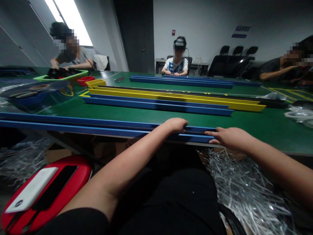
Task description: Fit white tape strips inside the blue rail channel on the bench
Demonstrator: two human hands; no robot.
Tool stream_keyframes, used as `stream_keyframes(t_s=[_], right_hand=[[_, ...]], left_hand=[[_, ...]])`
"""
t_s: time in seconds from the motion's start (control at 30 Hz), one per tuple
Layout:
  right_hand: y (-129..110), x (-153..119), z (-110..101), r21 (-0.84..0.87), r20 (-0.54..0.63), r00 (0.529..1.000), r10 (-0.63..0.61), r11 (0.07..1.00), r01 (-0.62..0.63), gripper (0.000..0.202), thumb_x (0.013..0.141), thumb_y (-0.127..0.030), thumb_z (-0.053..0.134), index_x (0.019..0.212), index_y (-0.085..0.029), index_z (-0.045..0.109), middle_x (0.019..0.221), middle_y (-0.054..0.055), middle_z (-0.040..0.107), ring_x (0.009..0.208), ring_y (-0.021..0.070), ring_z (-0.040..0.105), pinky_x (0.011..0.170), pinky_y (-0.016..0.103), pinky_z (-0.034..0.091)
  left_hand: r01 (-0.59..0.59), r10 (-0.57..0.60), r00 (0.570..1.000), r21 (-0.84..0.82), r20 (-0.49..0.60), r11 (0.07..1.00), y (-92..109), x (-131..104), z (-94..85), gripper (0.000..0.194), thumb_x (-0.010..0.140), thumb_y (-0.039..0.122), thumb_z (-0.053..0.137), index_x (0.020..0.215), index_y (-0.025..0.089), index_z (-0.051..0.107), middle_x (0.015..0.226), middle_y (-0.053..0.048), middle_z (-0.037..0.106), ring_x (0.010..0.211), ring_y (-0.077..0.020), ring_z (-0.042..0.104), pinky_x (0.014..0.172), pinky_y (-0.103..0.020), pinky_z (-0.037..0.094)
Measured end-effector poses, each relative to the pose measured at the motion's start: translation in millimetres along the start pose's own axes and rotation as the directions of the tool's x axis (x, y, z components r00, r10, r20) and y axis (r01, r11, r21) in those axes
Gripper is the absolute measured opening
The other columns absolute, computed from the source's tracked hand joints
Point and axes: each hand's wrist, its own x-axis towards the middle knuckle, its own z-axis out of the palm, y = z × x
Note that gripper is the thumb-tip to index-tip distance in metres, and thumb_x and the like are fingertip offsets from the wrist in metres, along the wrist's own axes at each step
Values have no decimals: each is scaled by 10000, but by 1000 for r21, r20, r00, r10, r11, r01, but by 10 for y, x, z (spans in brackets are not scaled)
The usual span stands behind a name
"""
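A long blue channel with a dark strip along its inside lies on the near edge of the green table. My left hand is closed over the channel near its right end; its curled fingertips are partly hidden. At that right end is my right hand, its thumb and fingers gripping the channel's tip from either side. Beyond my hands lies another blue channel, with yellow channels just behind it.
Farther back are more blue channels. A green tray, a red bin and a plastic-wrapped roll stand at left. Below, a red stool bears two flat devices; shredded strips lie at right. Several people sit around.
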Motion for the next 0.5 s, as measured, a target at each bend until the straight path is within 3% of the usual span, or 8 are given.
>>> stream_keyframes(t_s=[0.1,0.27,0.37,0.5], right_hand=[[71,-52,-14,81,24,1000,12,997,-14,556,907,-645,360,1399,-435,509,1014,103,700,656,219,629,582,349,445],[287,-148,-3,320,70,997,12,947,-34,524,943,-588,354,1297,-313,625,1226,73,686,999,283,661,797,411,507],[440,-199,72,383,78,996,42,921,-69,501,930,-592,391,1210,-289,675,1168,65,713,995,283,669,814,415,514],[600,-236,256,344,11,994,105,933,-102,467,918,-574,423,1128,-275,714,1117,83,729,946,284,677,807,426,512]], left_hand=[[6,-6,1000,7,2,1000,-5,14,18,277,807,357,598,1038,232,688,1026,-74,727,887,-230,664,683,-296,455],[2,-2,1000,7,-6,1000,-33,36,53,290,808,367,593,1051,232,676,1024,-74,725,873,-228,663,664,-297,448],[0,0,1000,6,-7,1000,-41,38,61,292,807,373,586,1049,234,671,1024,-76,725,864,-233,664,655,-302,448],[-4,5,1000,17,-16,1000,-29,28,52,289,812,372,588,1052,236,671,1026,-77,726,873,-236,666,658,-303,450]])
